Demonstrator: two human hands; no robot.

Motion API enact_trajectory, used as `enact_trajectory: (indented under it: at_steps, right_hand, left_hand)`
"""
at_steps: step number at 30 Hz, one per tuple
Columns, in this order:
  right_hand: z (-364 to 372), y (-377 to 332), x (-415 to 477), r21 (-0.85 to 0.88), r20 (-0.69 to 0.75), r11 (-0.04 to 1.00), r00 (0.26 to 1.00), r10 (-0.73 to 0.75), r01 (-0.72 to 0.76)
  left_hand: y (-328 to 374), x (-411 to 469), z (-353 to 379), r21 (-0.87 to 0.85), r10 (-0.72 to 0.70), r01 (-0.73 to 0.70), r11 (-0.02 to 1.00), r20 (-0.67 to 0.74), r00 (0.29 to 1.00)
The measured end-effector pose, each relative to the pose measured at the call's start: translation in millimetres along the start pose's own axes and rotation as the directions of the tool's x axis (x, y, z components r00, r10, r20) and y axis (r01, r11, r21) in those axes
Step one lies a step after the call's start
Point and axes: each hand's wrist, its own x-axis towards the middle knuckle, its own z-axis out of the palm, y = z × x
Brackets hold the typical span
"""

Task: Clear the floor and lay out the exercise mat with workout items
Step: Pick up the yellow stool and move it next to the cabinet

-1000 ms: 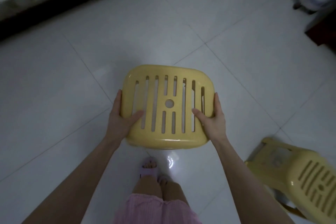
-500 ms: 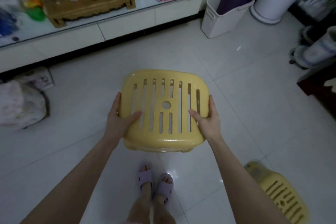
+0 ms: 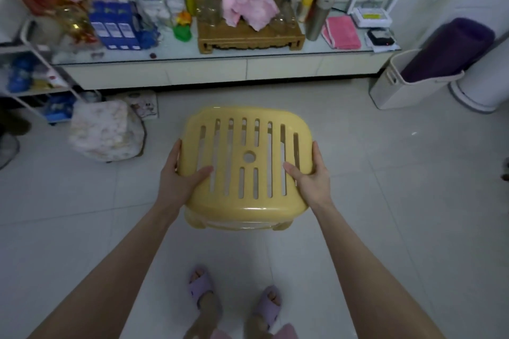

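Held a yellow plastic stool [image 3: 248,181] up off the white tiled floor [image 3: 385,201], slatted seat facing up and roughly level, out in front at arm's length. Gripped on its left edge with the left hand [image 3: 179,176]: thumb laid flat across the seat top and pointing inward, the other fingers [image 3: 175,154] pressed together along the rim, tips out of sight beneath it. Gripped likewise on the right edge with the right hand [image 3: 312,177]: thumb on top beside the outermost slots, fingers close together down the side, ends hidden below. Stood in lilac slippers [image 3: 201,287] just behind and below the stool, not touching it. Faced a low white cabinet [image 3: 248,71] with a glass top, crowded with bottles, boxes, a wooden tea tray [image 3: 248,34] draped with a pink cloth [image 3: 248,5], a steel flask [image 3: 316,19] and a folded pink towel [image 3: 341,31]. Saw the rolled purple exercise mat [image 3: 451,47] leaning in a beige bin [image 3: 396,91] at the cabinet's right end, well apart from the stool. Noted a floral-wrapped bundle [image 3: 102,129] on the floor to the left, near the cabinet's foot.
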Motion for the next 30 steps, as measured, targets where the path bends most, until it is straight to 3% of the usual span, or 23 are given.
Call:
enact_trajectory:
  at_steps: [5,14,30]
  right_hand:
    - [95,-30,8,-0.022,0.061,0.999,0.998,-0.033,0.035]
    - [213,-63,52,-0.045,0.141,0.999,0.990,-0.023,0.029]
    - [352,-78,222,-0.186,0.223,0.983,0.974,0.042,0.000]
  left_hand:
    - [-3,41,-84,-0.035,-0.001,0.000,0.999,-0.054,0.999]
    - [-10,113,-172,-0.082,-0.035,0.024,0.996,-0.134,0.990]
    - [-29,312,-212,-0.066,-0.159,0.150,0.987,-0.159,0.974]
